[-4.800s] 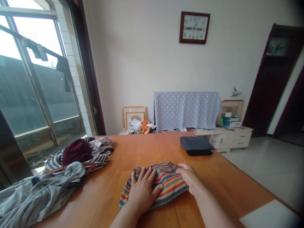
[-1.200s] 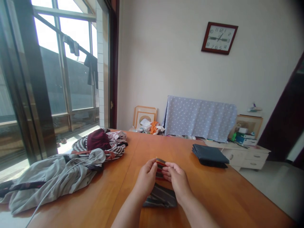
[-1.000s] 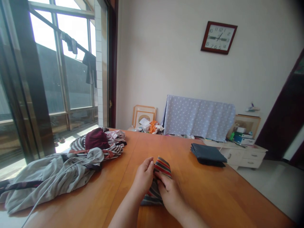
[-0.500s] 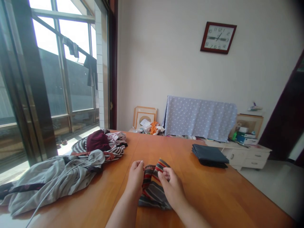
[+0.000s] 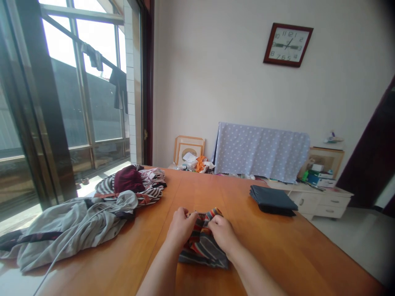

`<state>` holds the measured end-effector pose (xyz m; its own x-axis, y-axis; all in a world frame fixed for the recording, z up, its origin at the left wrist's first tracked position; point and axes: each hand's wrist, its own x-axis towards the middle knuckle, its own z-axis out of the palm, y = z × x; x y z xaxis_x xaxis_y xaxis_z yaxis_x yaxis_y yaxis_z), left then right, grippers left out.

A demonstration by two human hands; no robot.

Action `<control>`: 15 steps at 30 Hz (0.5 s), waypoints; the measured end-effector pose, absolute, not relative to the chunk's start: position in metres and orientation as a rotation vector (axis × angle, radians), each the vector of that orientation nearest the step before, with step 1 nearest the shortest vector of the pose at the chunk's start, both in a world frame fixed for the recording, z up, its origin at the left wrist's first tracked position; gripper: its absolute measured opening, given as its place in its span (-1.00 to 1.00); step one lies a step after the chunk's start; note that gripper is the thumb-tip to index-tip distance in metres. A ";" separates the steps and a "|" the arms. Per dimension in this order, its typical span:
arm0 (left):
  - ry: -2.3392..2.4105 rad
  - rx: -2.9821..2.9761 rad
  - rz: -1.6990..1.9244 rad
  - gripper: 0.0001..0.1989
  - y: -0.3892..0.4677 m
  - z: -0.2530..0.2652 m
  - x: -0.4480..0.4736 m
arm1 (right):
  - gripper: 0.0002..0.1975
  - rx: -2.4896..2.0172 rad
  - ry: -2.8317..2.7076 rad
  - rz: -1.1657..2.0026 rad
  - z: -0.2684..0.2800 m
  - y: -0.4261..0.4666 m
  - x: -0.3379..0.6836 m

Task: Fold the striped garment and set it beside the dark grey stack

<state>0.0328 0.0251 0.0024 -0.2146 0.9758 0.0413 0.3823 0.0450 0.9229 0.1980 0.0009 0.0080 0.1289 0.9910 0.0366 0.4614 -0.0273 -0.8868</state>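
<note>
A small striped garment (image 5: 205, 246) in grey, red and orange lies bunched on the wooden table right in front of me. My left hand (image 5: 182, 225) is closed on its upper left edge, thumb pressed toward the fingers. On the upper right edge, my right hand (image 5: 222, 232) grips the cloth with its fingers curled. The far edge of the cloth is lifted between both hands, while the near part rests on the table. My fingertips partly hide where the cloth is pinched. Exactly what kind of garment it is I cannot tell.
A grey garment (image 5: 77, 230) with a pale cord across it lies on the left of the table (image 5: 271, 255). Behind it is a heap of clothes with a maroon piece (image 5: 128, 179). Folded dark cloth (image 5: 273, 200) sits at the right. A white cabinet (image 5: 330, 203) stands beyond.
Both hands have closed in on the striped garment, the left moving slightly right. Its upper edge now looks more gathered and bent between them. The view has shifted a little.
</note>
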 end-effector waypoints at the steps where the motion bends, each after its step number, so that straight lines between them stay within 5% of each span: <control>1: 1.701 1.433 1.144 -0.61 0.026 0.000 0.032 | -0.82 -1.533 -1.376 0.926 0.009 0.000 0.200; 8: 1.383 1.251 1.218 -0.79 0.023 0.001 0.042 | -0.80 -1.142 -1.285 1.285 0.028 -0.018 0.197; 15: 1.063 0.990 1.232 -0.67 0.012 0.021 0.044 | -0.61 -1.210 -1.419 1.039 0.012 -0.012 0.179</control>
